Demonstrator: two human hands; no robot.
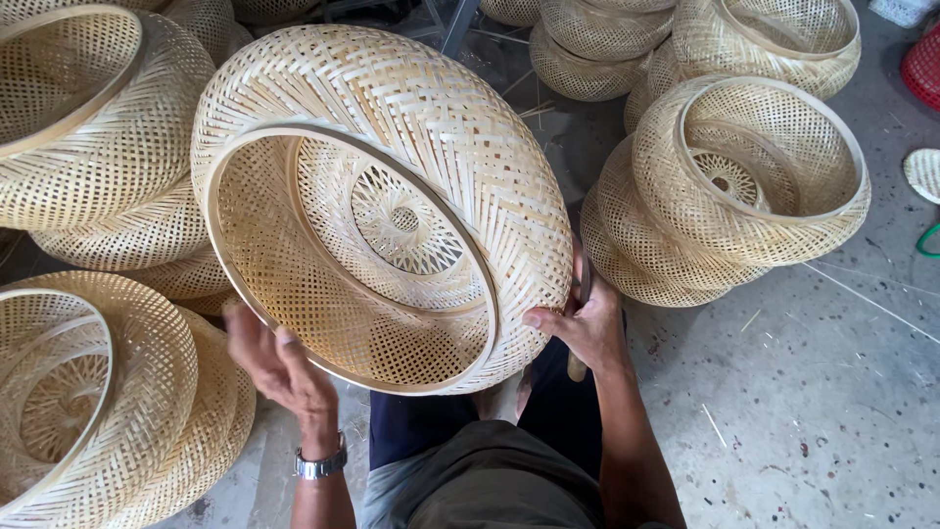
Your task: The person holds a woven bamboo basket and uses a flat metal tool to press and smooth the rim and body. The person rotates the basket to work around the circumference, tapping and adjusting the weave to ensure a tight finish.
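Near the bottom centre, the person's lap shows, with a wristwatch (321, 464) on the left arm. Just above, the left hand (279, 364) cups the lower rim of a round woven bamboo shade (392, 206), fingers spread rather than clenched, while the right hand (578, 328) grips its lower right side, thumb pressed on the weave. Held so, tilted, its open mouth faces the wearer at mid-frame. Farther off, finished shades sit stacked at left (93, 137) and upper right (754, 186) on the concrete floor (813, 392).
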